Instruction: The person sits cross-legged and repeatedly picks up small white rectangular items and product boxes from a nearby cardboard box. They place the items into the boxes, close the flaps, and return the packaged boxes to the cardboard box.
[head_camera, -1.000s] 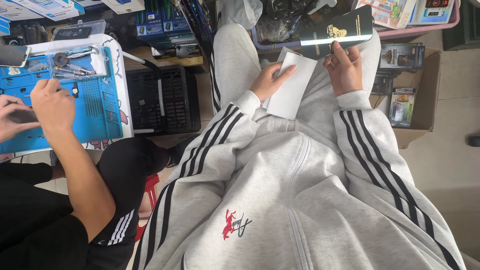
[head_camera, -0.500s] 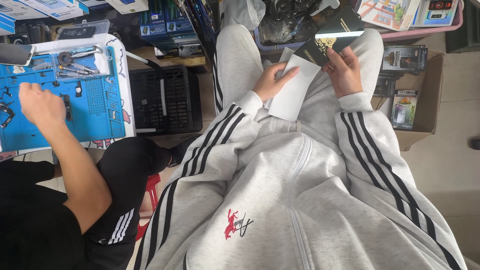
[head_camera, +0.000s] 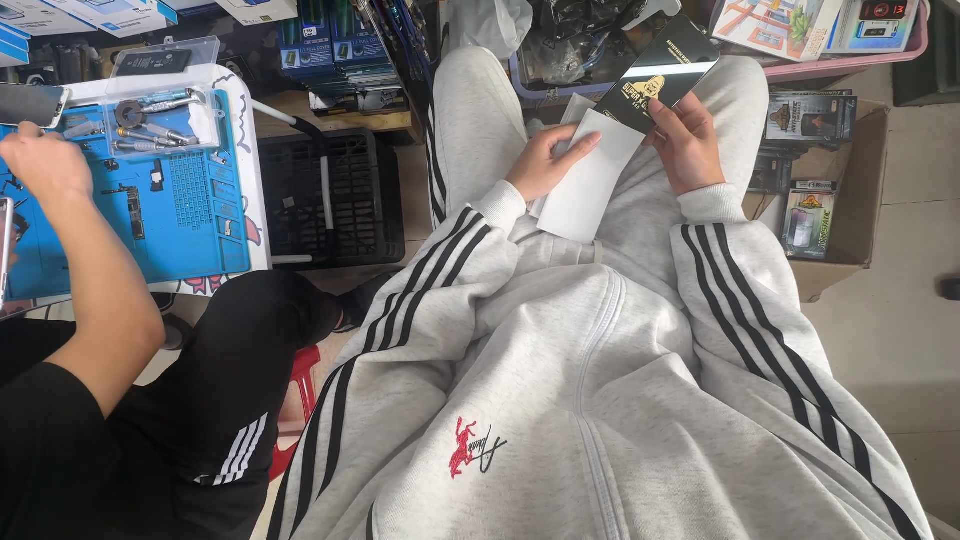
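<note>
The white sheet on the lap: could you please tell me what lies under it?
The white sheet rests on grey trousers, with the left hand on top. Another pale sheet edge peeks out behind. Anything else beneath is covered.

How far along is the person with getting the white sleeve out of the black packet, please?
Done: the white sleeve is mostly clear of the black packet. In hand: the left hand grips the sleeve, the right hand the packet. Left: the sleeve's top edge sits against the packet.

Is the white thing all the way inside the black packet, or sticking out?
Sticking out. Most of the white sleeve shows below the black packet; the left hand holds the sleeve, the right hand the packet.
</note>
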